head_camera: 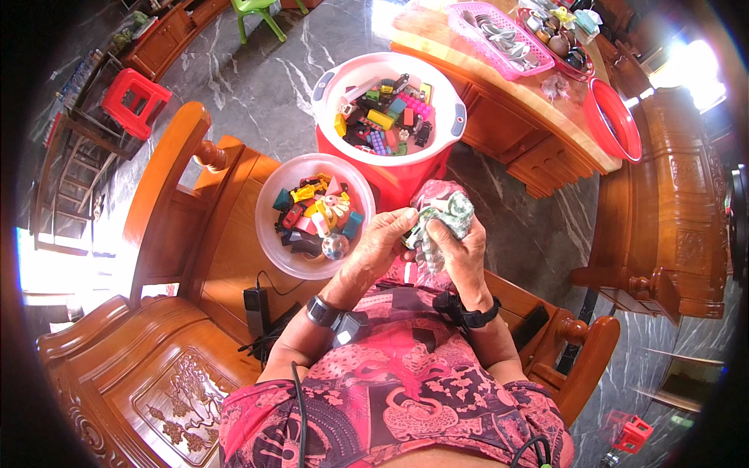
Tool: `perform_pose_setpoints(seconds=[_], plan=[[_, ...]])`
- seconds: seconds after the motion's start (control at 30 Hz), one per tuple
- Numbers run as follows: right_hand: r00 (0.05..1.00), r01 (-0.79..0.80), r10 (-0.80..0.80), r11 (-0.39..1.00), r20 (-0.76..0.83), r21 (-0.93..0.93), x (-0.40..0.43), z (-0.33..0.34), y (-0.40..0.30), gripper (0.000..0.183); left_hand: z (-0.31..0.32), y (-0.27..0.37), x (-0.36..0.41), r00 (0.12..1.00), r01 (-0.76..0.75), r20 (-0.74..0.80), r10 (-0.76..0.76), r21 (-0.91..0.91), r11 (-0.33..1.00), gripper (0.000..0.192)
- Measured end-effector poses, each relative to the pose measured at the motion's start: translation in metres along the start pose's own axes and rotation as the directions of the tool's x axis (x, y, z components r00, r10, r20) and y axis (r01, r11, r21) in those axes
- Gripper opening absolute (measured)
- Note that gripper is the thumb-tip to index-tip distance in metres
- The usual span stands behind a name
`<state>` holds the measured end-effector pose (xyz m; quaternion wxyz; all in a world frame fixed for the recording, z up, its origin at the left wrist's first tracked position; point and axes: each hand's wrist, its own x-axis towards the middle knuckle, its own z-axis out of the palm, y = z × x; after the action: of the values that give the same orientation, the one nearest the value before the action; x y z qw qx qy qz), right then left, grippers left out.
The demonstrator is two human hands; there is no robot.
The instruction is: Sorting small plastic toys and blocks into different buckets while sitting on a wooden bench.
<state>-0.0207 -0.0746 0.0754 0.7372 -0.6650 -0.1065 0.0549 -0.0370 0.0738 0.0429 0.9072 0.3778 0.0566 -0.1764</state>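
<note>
Above my lap, my left hand [383, 237] grips one side of a small toy vehicle [414, 235], which my fingers partly cover. A crumpled green-and-white cloth [455, 212] is bunched in my right hand [465, 248], its thumb pressing the cloth against the toy. To the left of my hands, a translucent plastic bowl [271, 257] rests on the wooden bench and holds toy cars, blocks and a clear patterned ball [336, 246]. Beyond it, a white basin [327, 131] with grey handles sits on a red support and contains building bricks and other small toys.
Ahead to the right, a wooden cabinet [491, 96] bears a pink basket [468, 35] of spoons, a tray of teaware and a red basin [611, 120]. A black device [256, 310] with a cable lies on the bench [228, 257]. A red stool [136, 102] stands far left.
</note>
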Motion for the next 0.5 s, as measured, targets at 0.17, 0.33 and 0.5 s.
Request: perform_pose_setpoints(seconds=[0.17, 0.33, 0.5], plan=[[0.996, -0.027, 0.027, 1.0, -0.083, 0.004, 0.009, -0.009, 0.013, 0.006, 0.003, -0.003, -0.001, 1.0, -0.005, 0.013, 0.004, 0.064, 0.998, 0.025], [0.988, -0.142, 0.151, 0.973, -0.042, 0.181, 0.01, -0.011, 0.02, 0.01, 0.012, 0.001, -0.004, 0.999, 0.019, -0.027, -0.018, 0.05, 0.999, 0.022], [0.978, -0.188, 0.183, 0.981, 0.1, 0.047, 0.004, -0.004, 0.007, 0.032, -0.001, -0.002, -0.003, 0.999, -0.01, -0.048, 0.01, -0.01, 1.0, 0.021]])
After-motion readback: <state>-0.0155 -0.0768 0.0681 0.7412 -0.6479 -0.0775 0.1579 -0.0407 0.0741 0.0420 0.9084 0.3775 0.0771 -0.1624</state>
